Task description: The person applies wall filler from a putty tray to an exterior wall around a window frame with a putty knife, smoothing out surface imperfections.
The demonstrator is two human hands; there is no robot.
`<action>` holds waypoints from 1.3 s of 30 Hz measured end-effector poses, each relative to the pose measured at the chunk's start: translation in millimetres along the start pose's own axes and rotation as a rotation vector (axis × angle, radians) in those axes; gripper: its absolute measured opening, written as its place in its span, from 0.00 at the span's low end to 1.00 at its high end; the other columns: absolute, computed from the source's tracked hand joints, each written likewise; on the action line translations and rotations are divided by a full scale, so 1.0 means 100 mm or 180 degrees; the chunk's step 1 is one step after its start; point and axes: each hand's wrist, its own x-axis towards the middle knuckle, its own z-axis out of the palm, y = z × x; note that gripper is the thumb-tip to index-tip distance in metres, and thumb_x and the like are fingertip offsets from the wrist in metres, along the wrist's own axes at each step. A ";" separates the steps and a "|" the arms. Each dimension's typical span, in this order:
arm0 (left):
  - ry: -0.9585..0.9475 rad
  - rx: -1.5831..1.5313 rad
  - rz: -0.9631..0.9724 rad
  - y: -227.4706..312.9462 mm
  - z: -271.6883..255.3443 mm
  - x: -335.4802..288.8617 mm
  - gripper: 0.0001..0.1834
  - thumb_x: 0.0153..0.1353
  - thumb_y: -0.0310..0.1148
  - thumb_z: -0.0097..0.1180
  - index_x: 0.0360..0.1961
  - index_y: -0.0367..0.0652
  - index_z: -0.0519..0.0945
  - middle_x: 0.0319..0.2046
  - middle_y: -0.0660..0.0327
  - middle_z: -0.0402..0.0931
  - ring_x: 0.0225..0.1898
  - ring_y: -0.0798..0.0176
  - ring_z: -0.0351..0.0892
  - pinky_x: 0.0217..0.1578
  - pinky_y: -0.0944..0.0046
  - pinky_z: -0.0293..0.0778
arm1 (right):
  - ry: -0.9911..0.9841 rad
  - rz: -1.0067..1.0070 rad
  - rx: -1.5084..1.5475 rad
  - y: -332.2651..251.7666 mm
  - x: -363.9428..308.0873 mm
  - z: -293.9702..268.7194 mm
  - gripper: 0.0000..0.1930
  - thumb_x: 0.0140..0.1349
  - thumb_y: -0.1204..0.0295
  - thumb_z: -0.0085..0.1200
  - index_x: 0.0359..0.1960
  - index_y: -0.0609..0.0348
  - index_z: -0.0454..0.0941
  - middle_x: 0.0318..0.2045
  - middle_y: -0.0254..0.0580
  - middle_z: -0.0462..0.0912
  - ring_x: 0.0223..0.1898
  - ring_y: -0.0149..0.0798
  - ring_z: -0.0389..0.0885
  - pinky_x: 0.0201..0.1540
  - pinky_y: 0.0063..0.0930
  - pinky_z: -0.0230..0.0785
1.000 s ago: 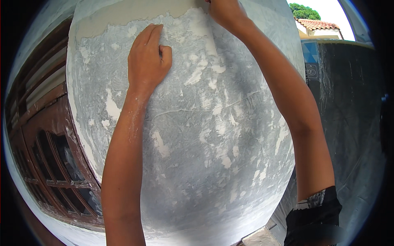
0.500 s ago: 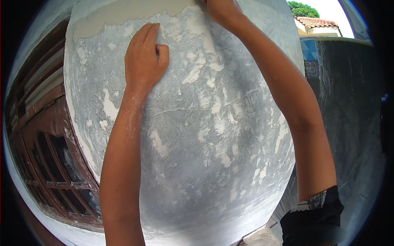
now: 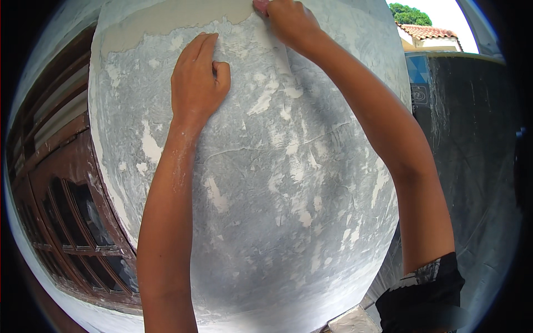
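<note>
Pinkish object (image 3: 260, 6) sits at the very top of our view, at the upper part of the wall (image 3: 255, 183), beside the ragged edge of a smooth beige layer (image 3: 172, 16). Only a small piece of it shows, so we cannot tell its full shape or whether it is a handle or a whole block. Our right hand (image 3: 290, 22) has its fingers curled round it, the grip narrow, though the fingertips are out of sight. We judge it light and stiff, small enough for one hand, and probably not fragile; any dampness on it would make it slippery, which we cannot see from here. Best to take hold of it well back, from the side away from the wall, thumb opposite the fingers, so that our knuckles clear the rough surface. Our left hand (image 3: 195, 77) is lower and to the left, its fingers long and side by side, pointing up, with the thumb bent out apart from them. Nothing shows in it, and we cannot tell how firmly its palm meets the wall. The grey, pale-patched wall looks hard, while the beige layer seems softer and easily marked
</note>
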 end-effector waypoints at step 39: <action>0.0047 -0.0055 -0.0019 0.03 0.00 0.01 0.26 0.59 0.28 0.49 0.59 0.36 0.77 0.61 0.46 0.76 0.61 0.43 0.76 0.62 0.51 0.71 | 0.0331 0.0048 0.0100 0.05 0.17 -0.14 0.08 0.69 0.72 0.45 0.41 0.60 0.77 0.42 0.53 0.84 0.41 0.60 0.84 0.43 0.49 0.78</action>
